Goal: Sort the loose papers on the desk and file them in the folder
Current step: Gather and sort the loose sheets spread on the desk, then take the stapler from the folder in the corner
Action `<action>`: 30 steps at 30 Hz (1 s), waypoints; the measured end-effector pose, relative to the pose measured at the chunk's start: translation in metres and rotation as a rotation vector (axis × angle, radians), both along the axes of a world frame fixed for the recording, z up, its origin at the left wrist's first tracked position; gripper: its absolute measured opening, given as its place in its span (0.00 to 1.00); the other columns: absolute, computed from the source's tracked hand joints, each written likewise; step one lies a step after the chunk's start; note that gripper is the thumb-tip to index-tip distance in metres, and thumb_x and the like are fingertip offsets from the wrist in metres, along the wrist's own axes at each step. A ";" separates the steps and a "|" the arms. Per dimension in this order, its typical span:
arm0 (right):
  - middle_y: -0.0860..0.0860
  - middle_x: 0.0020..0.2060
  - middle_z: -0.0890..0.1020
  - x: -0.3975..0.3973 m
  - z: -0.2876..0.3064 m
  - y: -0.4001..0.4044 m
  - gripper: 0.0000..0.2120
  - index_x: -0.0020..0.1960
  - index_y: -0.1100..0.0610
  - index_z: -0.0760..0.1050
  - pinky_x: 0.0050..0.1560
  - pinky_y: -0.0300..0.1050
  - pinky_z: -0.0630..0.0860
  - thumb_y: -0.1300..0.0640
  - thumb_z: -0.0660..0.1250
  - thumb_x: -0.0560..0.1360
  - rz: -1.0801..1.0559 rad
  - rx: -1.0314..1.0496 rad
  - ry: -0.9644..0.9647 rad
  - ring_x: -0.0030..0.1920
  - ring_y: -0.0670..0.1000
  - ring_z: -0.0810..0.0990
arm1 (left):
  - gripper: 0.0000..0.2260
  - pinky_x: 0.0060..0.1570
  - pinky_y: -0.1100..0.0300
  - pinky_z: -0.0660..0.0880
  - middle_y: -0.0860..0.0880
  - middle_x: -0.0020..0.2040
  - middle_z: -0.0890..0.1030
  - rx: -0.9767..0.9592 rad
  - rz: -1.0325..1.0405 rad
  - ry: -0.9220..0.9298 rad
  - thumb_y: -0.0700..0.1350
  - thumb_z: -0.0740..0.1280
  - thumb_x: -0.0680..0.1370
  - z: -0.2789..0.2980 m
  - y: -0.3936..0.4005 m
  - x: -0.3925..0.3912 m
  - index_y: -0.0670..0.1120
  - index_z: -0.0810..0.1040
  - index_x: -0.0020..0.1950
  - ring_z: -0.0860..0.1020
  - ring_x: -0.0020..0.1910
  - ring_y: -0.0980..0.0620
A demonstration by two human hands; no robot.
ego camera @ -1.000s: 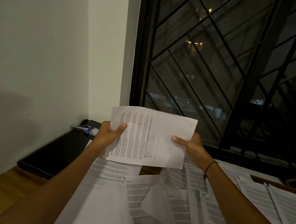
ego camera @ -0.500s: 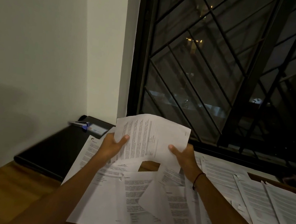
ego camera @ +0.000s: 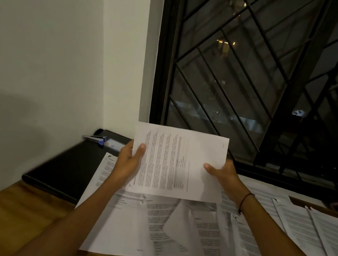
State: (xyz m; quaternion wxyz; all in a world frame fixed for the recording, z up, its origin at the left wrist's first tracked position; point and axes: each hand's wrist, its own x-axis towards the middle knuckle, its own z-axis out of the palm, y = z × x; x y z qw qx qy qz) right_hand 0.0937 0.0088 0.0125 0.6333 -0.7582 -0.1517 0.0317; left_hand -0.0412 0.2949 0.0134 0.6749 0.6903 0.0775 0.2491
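I hold a printed sheet of paper (ego camera: 177, 164) upright above the desk, turned sideways so its text runs vertically. My left hand (ego camera: 127, 162) grips its left edge with the thumb on the front. My right hand (ego camera: 221, 176) grips its right edge, thumb in front; a dark band sits on that wrist. Below lie several loose printed papers (ego camera: 171, 231), overlapping and spread across the wooden desk (ego camera: 8, 216). A black folder (ego camera: 68, 168) lies closed at the left, against the wall.
A stapler and a small card (ego camera: 103, 140) rest on the far end of the black folder. A white wall stands at the left. A barred dark window (ego camera: 255, 85) rises behind the desk. More papers (ego camera: 311, 232) fan out to the right.
The sheet dipped toward the desk and bent half a second ago; now both hands have raised it and it stands flat and upright again.
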 end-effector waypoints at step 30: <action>0.58 0.52 0.86 -0.002 -0.027 0.013 0.19 0.63 0.56 0.79 0.49 0.57 0.84 0.57 0.77 0.74 0.023 -0.005 0.135 0.52 0.61 0.85 | 0.15 0.43 0.58 0.83 0.51 0.52 0.84 0.131 0.098 0.194 0.56 0.55 0.86 -0.058 0.007 -0.006 0.54 0.74 0.69 0.85 0.46 0.53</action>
